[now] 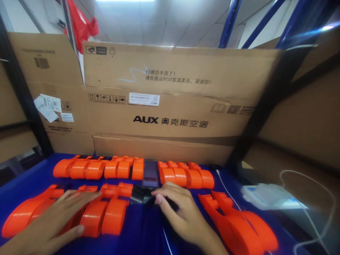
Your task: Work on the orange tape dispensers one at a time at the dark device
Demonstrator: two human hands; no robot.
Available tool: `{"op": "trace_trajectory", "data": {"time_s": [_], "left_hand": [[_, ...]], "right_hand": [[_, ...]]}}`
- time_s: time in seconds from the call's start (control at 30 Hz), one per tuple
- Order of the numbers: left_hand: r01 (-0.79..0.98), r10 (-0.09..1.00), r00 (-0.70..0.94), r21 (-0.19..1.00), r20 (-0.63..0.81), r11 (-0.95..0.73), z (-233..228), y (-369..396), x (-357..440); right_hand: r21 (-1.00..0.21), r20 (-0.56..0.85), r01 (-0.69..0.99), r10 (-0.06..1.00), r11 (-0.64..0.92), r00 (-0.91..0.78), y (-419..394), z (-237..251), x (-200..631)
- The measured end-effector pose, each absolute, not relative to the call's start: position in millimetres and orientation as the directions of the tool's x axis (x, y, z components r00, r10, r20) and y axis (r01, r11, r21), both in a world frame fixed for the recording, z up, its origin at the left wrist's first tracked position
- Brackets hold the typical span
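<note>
My left hand (53, 219) lies flat with fingers spread on a front row of orange plastic shells (106, 212) on the blue table (143, 233). My right hand (183, 212) rests fingers curled at a small black part (139, 195) in the middle; whether it grips it I cannot tell. A dark phone (150, 173) lies just beyond, between two groups of a back row of orange shells (117, 168).
More orange shells (239, 223) lie at the right front. A white power adapter (268, 196) with a white cable (313, 177) sits at the right. Large cardboard boxes (170, 106) form a wall behind the table. Dark shelf posts (23, 92) stand at both sides.
</note>
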State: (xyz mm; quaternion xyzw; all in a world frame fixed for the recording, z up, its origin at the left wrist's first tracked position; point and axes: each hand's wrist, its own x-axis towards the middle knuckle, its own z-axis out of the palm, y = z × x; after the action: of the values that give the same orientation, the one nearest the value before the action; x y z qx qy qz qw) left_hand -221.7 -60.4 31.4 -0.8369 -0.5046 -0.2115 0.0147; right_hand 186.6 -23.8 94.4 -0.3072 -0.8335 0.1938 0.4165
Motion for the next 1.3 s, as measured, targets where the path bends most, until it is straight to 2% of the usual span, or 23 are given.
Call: {"op": "trace_trajectory", "data": {"time_s": [0.1,0.2,0.3,0.37,0.47,0.57,0.7,0.87,1.03,1.3], "left_hand": [[0.859,0.876,0.411,0.215,0.254,-0.465,22.1,-61.7,-215.6],[0.835,0.860,0.451,0.228,0.237,-0.500,20.8,-56.4,-209.0],[0.815,0.840,0.453,0.245,0.298,-0.526,31.8,-37.0,-211.3],[0.839,0.844,0.376,0.246,0.382,-0.485,44.7,-15.6,-217.3],[0.890,0.839,0.338,0.146,0.427,-0.432,61.8,21.6,-227.6],[0.919,0.876,0.344,0.068,0.340,-0.387,64.2,51.7,-234.9],[0.940,0.914,0.318,0.038,0.253,-0.338,51.9,70.7,-239.5],[0.937,0.917,0.321,0.061,0.239,-0.344,52.1,74.0,-238.4],[0.917,0.885,0.356,0.072,0.301,-0.393,68.3,71.2,-233.6],[0.907,0.761,0.402,-0.111,0.509,-0.405,128.1,28.5,-190.3]], "right_hand": [[-0.577,0.574,0.359,0.677,0.734,-0.462,-23.9,93.6,186.3],[-0.574,0.570,0.369,0.680,0.731,-0.462,-24.1,93.7,186.5],[-0.571,0.578,0.368,0.678,0.734,-0.454,-24.1,94.8,187.0],[-0.570,0.589,0.363,0.674,0.737,-0.446,-23.7,95.7,187.4],[-0.566,0.592,0.366,0.673,0.739,-0.443,-22.9,96.9,187.9],[-0.559,0.585,0.378,0.674,0.738,-0.451,-22.5,97.4,188.1],[-0.560,0.587,0.375,0.674,0.738,-0.448,-22.9,97.2,188.5],[-0.555,0.584,0.383,0.674,0.738,-0.452,-23.7,96.7,188.8],[-0.555,0.585,0.377,0.670,0.741,-0.457,-23.5,97.1,188.1],[-0.551,0.608,0.380,0.669,0.743,-0.427,-23.4,97.4,188.7]]}}
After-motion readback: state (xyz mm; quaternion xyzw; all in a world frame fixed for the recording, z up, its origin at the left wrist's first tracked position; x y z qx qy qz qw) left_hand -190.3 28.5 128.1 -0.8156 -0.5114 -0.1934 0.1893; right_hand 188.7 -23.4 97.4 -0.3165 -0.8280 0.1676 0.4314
